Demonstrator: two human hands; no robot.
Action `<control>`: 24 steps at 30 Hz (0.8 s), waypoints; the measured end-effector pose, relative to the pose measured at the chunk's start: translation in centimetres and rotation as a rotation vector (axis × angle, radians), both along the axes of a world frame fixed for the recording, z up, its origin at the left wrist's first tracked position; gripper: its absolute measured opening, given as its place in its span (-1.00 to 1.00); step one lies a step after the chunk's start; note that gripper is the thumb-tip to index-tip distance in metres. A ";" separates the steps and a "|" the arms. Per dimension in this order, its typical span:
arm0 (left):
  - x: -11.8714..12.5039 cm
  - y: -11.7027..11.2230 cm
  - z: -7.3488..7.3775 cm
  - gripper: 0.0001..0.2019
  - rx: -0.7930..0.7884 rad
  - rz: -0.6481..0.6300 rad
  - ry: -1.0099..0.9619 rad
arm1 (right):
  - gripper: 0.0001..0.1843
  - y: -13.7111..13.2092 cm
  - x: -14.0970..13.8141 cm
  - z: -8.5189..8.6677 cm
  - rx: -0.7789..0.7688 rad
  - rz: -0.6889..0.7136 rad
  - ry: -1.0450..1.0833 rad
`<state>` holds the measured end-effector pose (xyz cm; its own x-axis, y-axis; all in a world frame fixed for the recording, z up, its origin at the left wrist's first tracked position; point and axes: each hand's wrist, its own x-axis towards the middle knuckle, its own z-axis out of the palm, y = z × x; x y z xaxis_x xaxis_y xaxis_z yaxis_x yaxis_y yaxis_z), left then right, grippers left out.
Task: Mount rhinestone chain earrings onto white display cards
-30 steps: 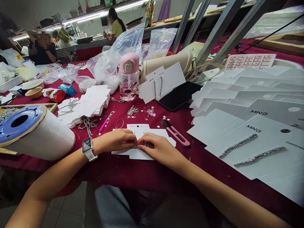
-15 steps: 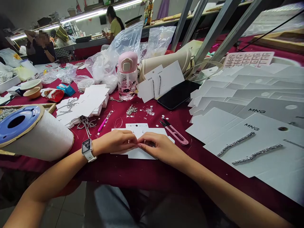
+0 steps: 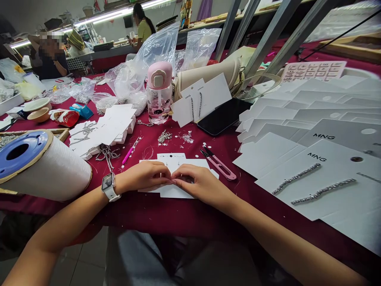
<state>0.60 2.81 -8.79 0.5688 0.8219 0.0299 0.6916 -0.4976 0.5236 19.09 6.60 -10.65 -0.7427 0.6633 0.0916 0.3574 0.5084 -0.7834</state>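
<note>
maroon tablecloth [image 3: 184, 214] under white cards [image 3: 309, 202], seated co-worker [image 3: 143, 29] beyond.

Left forearm [image 3: 68, 222], right forearm [image 3: 268, 234] bare. Smartwatch [image 3: 108, 186] on left wrist, just behind left hand [image 3: 143, 177]: squarish light metal case, dark screen, wide white strap. Right hand [image 3: 199, 183] bare too. Below hands, at lap: pale grey-blue trousers [image 3: 131, 254], soft folds; darker cloth [image 3: 208, 262] beside them, too dim for detail.
</note>
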 end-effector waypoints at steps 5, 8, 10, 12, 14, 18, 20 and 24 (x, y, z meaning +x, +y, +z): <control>0.1 -0.1 -0.2 -0.82 0.043 0.005 -0.025 | -0.91 0.0 0.1 -0.2 -0.028 -0.010 -0.008; 0.1 -0.3 -0.3 -0.83 0.069 0.011 -0.034 | -0.91 0.1 0.0 -0.4 -0.030 -0.011 0.009; 0.2 -0.3 -0.4 -0.83 0.076 0.019 -0.038 | -0.92 0.1 -0.1 -0.6 -0.029 -0.012 0.029; 0.3 -0.4 -0.4 -0.83 0.076 0.031 -0.042 | -0.92 0.1 -0.2 -0.6 -0.029 -0.015 0.051; 0.3 -0.4 -0.4 -0.83 0.073 0.044 -0.038 | -0.92 0.0 -0.3 -0.6 -0.035 -0.024 0.073; 0.4 -0.4 -0.3 -0.83 0.069 0.055 -0.025 | -0.91 -0.1 -0.2 -0.6 -0.064 -0.044 0.101; 0.3 -0.4 -0.3 -0.83 0.061 0.053 -0.021 | -0.90 -0.1 -0.3 -0.7 -0.080 -0.053 0.102; 0.2 -0.3 -0.2 -0.81 0.027 0.058 -0.009 | -0.91 -0.2 -0.4 -0.7 -0.084 -0.053 0.059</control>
